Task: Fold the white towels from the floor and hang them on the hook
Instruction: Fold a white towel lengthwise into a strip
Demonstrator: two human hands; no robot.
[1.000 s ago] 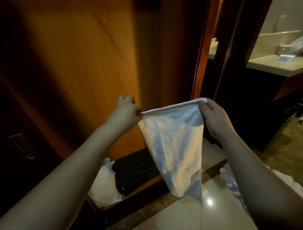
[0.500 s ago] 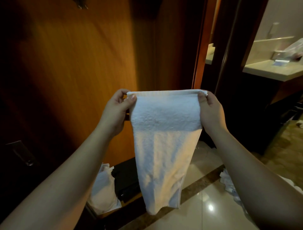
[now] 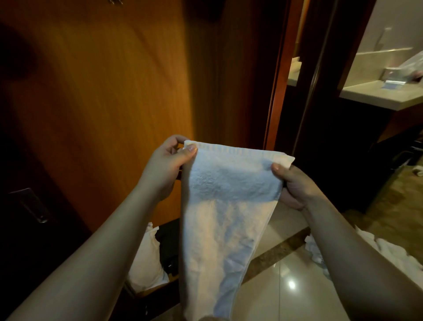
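Observation:
I hold a white towel [image 3: 224, 215] up in front of a wooden wall, folded into a long narrow strip that hangs down past the bottom of the view. My left hand [image 3: 166, 167] pinches its upper left corner between thumb and fingers. My right hand [image 3: 294, 185] pinches the upper right corner, a little lower than the left. More white towels [image 3: 386, 249] lie crumpled on the floor at the right, partly hidden by my right forearm. A metal hook [image 3: 115, 1] shows at the very top of the wooden wall.
A white bag [image 3: 146, 259] and a dark case [image 3: 168, 242] sit on a low shelf under the wooden wall. A door frame [image 3: 278, 75] stands right of centre. A bathroom counter [image 3: 384, 96] lies at upper right. The floor [image 3: 293, 295] is glossy tile.
The towel went from a slack triangle held between my hands to a flat strip with its top edge stretched level. My right hand has since dropped slightly, and the hook has come into view at the top.

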